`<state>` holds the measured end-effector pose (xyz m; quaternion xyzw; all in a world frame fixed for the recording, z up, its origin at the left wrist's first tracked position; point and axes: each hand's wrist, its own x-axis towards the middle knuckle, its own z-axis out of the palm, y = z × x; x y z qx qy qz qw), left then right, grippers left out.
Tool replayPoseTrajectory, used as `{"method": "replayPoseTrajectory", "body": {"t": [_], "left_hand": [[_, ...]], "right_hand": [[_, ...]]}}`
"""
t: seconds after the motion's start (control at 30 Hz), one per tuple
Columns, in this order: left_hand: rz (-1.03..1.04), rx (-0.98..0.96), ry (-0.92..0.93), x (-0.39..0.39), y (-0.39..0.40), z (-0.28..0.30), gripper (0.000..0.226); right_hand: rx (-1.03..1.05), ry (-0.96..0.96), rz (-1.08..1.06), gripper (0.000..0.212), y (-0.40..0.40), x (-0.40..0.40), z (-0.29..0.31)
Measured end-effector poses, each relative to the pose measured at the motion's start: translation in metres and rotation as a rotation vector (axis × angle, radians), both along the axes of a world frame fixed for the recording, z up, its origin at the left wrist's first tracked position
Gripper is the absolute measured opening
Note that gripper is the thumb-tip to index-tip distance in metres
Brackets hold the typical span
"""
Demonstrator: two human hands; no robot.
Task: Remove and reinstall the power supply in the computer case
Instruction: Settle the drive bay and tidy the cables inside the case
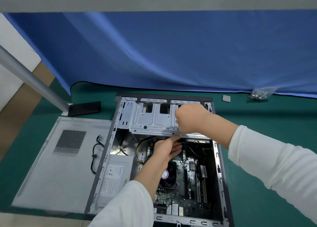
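Your left hand, fingers straight, reaches under the drive cage; your right hand curls on its edge. Left of your left hand, the power supply lies in the computer case, long axis running toward you.

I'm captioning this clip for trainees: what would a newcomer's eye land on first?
The open computer case lying flat on the green mat, with both hands inside: the left hand reaching under the drive cage, the right hand curled on top of it. The grey power supply sits along the case's left wall.
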<state>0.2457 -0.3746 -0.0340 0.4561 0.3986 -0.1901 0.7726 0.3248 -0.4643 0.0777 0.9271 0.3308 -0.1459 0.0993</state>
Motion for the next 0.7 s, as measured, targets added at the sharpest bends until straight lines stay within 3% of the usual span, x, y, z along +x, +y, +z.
{"method": "replayPoseTrajectory", "body": {"t": [0.2, 0.3, 0.37, 0.5, 0.57, 0.7], "left_hand": [[-0.024, 0.018, -0.023, -0.003, -0.001, 0.007, 0.026], [-0.161, 0.156, -0.078, -0.006, 0.004, 0.016, 0.02], [-0.384, 0.431, -0.157, -0.009, 0.02, 0.023, 0.016], [-0.929, 1.321, -0.499, -0.03, 0.077, 0.04, 0.024], [-0.964, 1.459, -0.573, -0.042, 0.105, 0.041, 0.026], [-1.076, 1.604, -0.541, -0.062, 0.134, 0.031, 0.042]], "right_hand": [[-0.039, 0.005, -0.128, 0.03, -0.014, -0.002, 0.005], [0.013, 0.006, -0.231, 0.03, -0.031, -0.004, 0.006], [0.173, 0.028, -0.361, 0.028, -0.043, -0.007, 0.002], [0.625, 0.337, -0.599, 0.016, -0.038, -0.021, -0.022], [0.748, 0.404, -0.641, 0.014, -0.02, -0.032, -0.043], [0.798, 0.252, -0.616, 0.019, 0.022, -0.045, -0.075]]}}
